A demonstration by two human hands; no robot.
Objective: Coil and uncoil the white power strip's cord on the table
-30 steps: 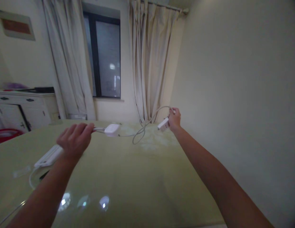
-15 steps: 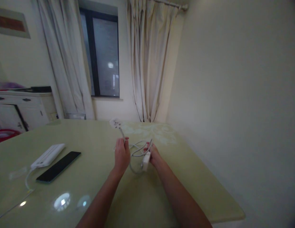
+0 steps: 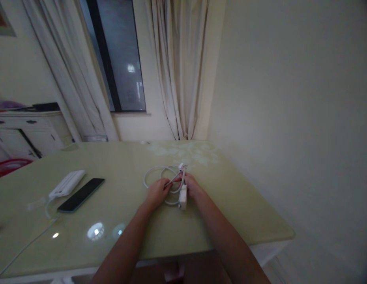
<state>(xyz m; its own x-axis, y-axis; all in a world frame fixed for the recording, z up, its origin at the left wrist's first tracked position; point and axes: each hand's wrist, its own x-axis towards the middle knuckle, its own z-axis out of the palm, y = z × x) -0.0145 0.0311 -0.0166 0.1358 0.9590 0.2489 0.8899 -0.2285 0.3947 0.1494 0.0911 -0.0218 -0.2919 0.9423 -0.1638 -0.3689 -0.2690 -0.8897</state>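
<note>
A white cable (image 3: 154,167) lies in loose loops between my hands on the green tabletop. My left hand (image 3: 158,192) is closed on a stretch of it left of the bundle, fingers pinched toward the middle. My right hand (image 3: 191,185) grips the gathered cable from the right. A small white plug-like end (image 3: 181,167) sticks up just beyond the right fingers. Below the right fingers is a white rectangular block (image 3: 182,197), close to the table surface. The fingers partly hide where the cable strands cross.
On the left of the glossy table (image 3: 121,157) lie a white box-like device (image 3: 67,184) with a cable and a black phone (image 3: 81,195). A wall (image 3: 275,118) runs along the right side. Curtains (image 3: 183,79) and a window (image 3: 121,59) are behind.
My left hand has come down and nearer the right hand; the white end that stuck up beyond it is now by the right fingers. The camera view has tilted down.
</note>
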